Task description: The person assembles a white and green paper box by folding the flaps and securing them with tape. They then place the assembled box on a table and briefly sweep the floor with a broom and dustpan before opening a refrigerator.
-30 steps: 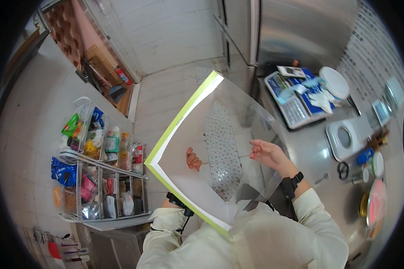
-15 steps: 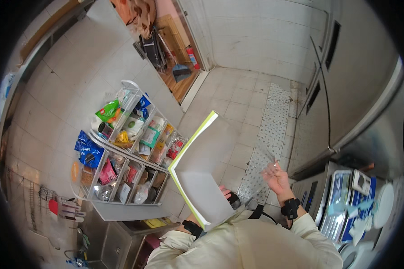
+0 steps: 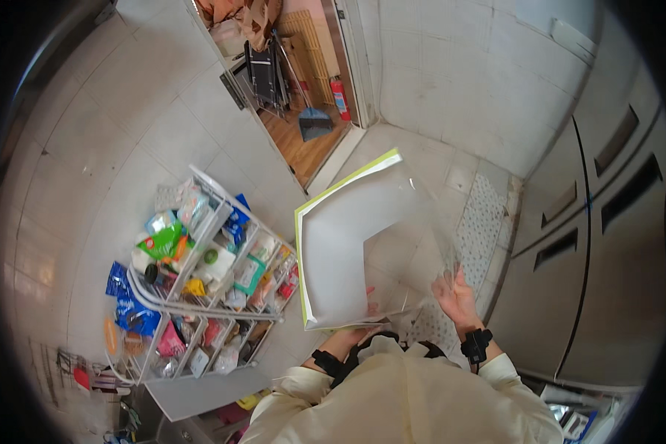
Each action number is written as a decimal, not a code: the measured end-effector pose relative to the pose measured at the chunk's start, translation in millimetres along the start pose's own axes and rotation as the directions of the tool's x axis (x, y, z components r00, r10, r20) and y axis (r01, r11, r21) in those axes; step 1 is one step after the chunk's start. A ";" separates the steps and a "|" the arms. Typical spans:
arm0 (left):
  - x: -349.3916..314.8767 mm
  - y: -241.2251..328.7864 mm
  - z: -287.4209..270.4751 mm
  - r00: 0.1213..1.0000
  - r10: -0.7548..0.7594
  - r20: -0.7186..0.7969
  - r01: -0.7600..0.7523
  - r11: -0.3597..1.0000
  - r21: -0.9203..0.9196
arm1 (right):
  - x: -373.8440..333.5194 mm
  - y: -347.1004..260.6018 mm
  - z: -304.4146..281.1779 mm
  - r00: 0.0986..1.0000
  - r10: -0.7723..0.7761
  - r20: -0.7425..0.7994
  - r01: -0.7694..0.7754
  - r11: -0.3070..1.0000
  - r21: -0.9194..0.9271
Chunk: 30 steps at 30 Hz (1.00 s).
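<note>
A large clear plastic bag point(image 3: 362, 244) with a yellow-green edge strip is held spread out in front of me. My left hand point(image 3: 357, 337) grips its lower edge from underneath, partly hidden behind the plastic. My right hand point(image 3: 455, 296) pinches the bag's right side, fingers closed on the film. Both wrists wear dark bands, and cream sleeves cover my forearms.
A white wire rack point(image 3: 200, 281) packed with coloured snack packets stands to my left. Grey steel fridge doors point(image 3: 599, 244) are on the right. A perforated floor mat point(image 3: 481, 222) lies on the tiled floor. An open doorway with a broom point(image 3: 311, 118) is ahead.
My view has swung left, away from the steel counter toward the rack and doorway. The bag has opened wider and both hands still hold it.
</note>
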<state>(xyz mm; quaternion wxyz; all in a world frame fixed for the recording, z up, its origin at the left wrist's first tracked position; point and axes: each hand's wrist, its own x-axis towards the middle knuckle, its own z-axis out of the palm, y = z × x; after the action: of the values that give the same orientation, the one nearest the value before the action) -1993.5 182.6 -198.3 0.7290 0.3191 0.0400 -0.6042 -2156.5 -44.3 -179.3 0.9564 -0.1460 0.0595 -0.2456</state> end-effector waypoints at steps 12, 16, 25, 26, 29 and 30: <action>267.4 247.8 -36.9 0.665 0.336 0.667 -0.043 0.909 -0.415 | 299.3 -106.6 23.4 0.974 0.226 -0.004 -0.193 0.823 -0.534; 328.1 346.2 -20.4 0.762 0.118 0.637 -0.016 0.986 -0.164 | 475.5 -143.1 20.1 0.951 0.306 -0.043 -0.281 0.797 -0.534; 383.3 486.4 -9.3 0.883 0.111 0.457 -0.076 0.992 -0.096 | 782.3 -100.6 56.7 0.483 0.863 0.145 -0.817 0.504 -0.280; 395.4 496.9 -15.1 0.840 0.143 0.523 -0.094 0.988 -0.119 | 803.7 -87.0 62.0 0.486 0.865 0.126 -0.826 0.501 -0.258; 437.8 541.6 -36.2 0.763 0.225 0.607 -0.152 0.974 -0.170 | 861.9 -46.0 87.0 0.514 0.856 0.062 -0.822 0.512 -0.249; 450.1 556.0 -47.5 0.789 0.246 0.563 -0.164 0.967 -0.193 | 884.6 -35.7 84.8 0.556 0.829 0.062 -0.792 0.551 -0.263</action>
<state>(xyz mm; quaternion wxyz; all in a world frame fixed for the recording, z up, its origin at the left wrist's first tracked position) -1353.9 -141.3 -204.0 0.7871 0.0719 -0.1795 -0.5858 -1385.4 -484.0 -124.9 0.9418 -0.2209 0.0593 0.2462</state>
